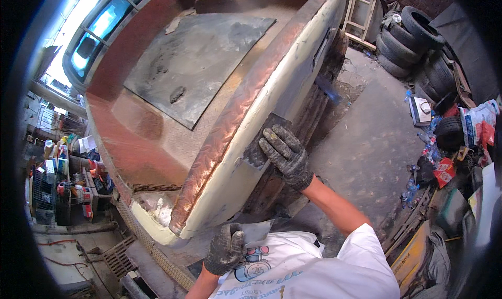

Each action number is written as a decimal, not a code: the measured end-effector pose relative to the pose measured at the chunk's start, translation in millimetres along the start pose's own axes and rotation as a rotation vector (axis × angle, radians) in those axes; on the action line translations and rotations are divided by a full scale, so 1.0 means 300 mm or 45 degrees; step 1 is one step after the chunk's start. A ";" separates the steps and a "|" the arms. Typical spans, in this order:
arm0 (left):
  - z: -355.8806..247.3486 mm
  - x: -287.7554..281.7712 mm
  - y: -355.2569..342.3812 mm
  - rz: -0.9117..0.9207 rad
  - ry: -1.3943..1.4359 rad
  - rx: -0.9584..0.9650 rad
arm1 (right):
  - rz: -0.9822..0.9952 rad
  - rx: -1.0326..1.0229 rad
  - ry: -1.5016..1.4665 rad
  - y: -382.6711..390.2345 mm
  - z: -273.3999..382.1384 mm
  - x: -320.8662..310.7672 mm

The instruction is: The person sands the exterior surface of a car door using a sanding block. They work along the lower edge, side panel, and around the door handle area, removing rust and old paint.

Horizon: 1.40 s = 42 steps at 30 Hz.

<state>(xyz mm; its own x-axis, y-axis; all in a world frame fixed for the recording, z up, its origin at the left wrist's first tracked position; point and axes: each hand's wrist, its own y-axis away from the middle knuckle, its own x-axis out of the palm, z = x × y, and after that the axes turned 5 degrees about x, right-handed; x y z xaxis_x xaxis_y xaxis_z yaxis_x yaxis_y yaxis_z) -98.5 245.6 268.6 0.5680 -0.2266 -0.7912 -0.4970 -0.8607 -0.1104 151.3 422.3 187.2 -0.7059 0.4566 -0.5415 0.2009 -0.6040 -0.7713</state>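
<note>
White shirt [319, 270] nearest the lens, the gloved left hand [226, 250] grasped a pale grey sheet [257, 231] — the right hand [286, 155], fingers extended and unclenched, pressed a dark sheet [254, 156] against a cream body panel [217, 207], where keeping it flat under even pressure likely mattered most.

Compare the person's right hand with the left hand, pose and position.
The right hand lies flattened with fingers extended, while the left hand is curled.
The right hand is over a dark sheet against the vehicle's side panel; the left hand holds a light grey flat piece close to the white shirt.
Both wear dark, dirty knit gloves.
</note>
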 end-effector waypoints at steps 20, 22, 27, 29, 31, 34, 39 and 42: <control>-0.033 0.020 0.004 -0.014 0.117 -0.342 | 0.056 0.047 -0.017 -0.010 0.178 -0.055; -0.035 0.024 0.010 -0.023 0.017 -0.234 | 0.075 0.055 -0.076 -0.001 0.175 -0.038; -0.007 0.034 0.045 -0.022 -0.125 -0.073 | -0.115 0.161 -0.048 0.068 0.124 -0.040; 0.007 0.035 0.061 0.021 -0.139 -0.063 | -0.153 0.223 -0.097 0.079 0.090 -0.035; 0.011 0.035 0.075 0.057 -0.018 -0.225 | -0.209 0.255 -0.130 0.073 0.058 -0.018; 0.009 0.030 0.090 0.107 0.108 -0.436 | -0.245 0.219 -0.159 0.048 0.030 0.034; 0.028 0.015 0.096 0.070 -0.698 0.478 | -0.305 0.145 -0.302 0.031 0.032 0.172; 0.046 0.013 0.102 0.130 -0.607 0.494 | -0.379 0.136 -0.415 0.045 0.023 0.246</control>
<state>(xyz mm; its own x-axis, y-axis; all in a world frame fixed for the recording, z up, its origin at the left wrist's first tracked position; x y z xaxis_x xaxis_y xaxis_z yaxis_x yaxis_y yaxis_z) -120.6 224.7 254.0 0.1939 0.0065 -0.9810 -0.7864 -0.5968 -0.1594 97.2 443.3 139.3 -0.9029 0.4012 -0.1541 -0.1024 -0.5490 -0.8295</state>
